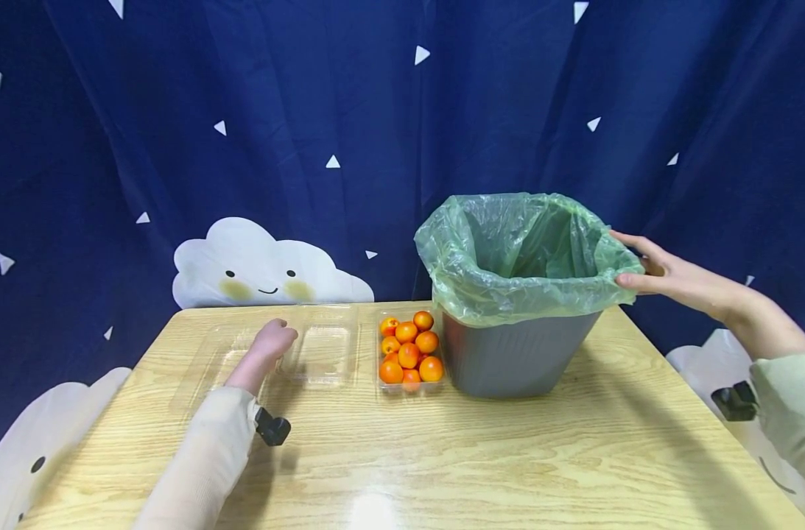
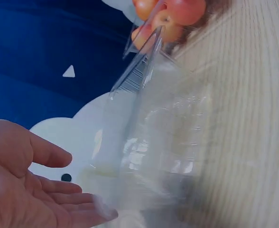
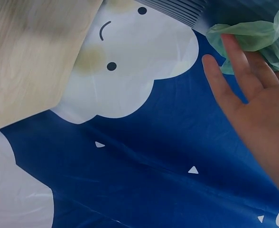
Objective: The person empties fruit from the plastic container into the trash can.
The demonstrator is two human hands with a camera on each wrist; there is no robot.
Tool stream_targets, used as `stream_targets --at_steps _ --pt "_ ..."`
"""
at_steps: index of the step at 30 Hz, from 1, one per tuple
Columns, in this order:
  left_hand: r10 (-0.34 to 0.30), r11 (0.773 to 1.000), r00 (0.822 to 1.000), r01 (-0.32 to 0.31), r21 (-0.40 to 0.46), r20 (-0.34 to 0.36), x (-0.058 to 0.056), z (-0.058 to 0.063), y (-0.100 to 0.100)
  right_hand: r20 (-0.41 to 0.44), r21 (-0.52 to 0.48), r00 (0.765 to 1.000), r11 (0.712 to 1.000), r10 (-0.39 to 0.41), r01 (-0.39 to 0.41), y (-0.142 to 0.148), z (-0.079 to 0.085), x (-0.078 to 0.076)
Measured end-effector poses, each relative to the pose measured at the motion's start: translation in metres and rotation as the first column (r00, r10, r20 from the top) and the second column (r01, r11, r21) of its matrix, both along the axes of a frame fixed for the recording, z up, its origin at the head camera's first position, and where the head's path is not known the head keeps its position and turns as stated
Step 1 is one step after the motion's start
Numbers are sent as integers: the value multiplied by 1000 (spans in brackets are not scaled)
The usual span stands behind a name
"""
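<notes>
My left hand (image 1: 275, 343) is over a clear plastic clamshell box (image 1: 326, 353) that lies opened out on the table. In the left wrist view its fingers (image 2: 63, 192) are loosely extended, and one fingertip meets or overlaps the edge of the clear plastic (image 2: 165, 137). Over on the right, my right hand (image 1: 667, 274) touches the rim of a green plastic bag (image 1: 528, 298) lining a grey bin (image 1: 518, 357). Thumb and fingers are spread and nearly straight there; in the right wrist view some fingertips (image 3: 229, 42) are against the bag.
Between the clear box and the bin stands a clear tray holding several small orange-red fruits (image 1: 409, 355). All of it rests on a wooden table (image 1: 402, 456). Behind hangs a dark blue curtain (image 1: 276, 110) with white triangles and smiling clouds.
</notes>
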State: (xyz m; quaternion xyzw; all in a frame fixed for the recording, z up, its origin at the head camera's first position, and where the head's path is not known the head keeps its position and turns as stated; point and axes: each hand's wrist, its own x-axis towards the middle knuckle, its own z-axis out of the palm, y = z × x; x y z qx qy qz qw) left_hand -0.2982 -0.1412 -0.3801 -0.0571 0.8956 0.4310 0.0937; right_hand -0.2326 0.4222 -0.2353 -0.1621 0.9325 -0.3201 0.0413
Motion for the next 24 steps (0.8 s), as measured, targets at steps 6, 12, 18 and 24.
stream_targets --at_steps 6,12,18,24 --pt "5 996 995 -13 -84 -95 5 13 12 2 0 1000 1000 2 -2 1 0 0" --pt "-41 999 985 35 -41 -165 1 16 27 4 17 1000 1000 -4 4 2 0 0" --pt "-43 999 980 46 13 -192 2 15 47 -4 40 1000 999 -3 4 2 0 -1" --pt "-73 996 971 85 41 -229 4 14 71 7 37 1000 999 -6 5 2 1 -1"
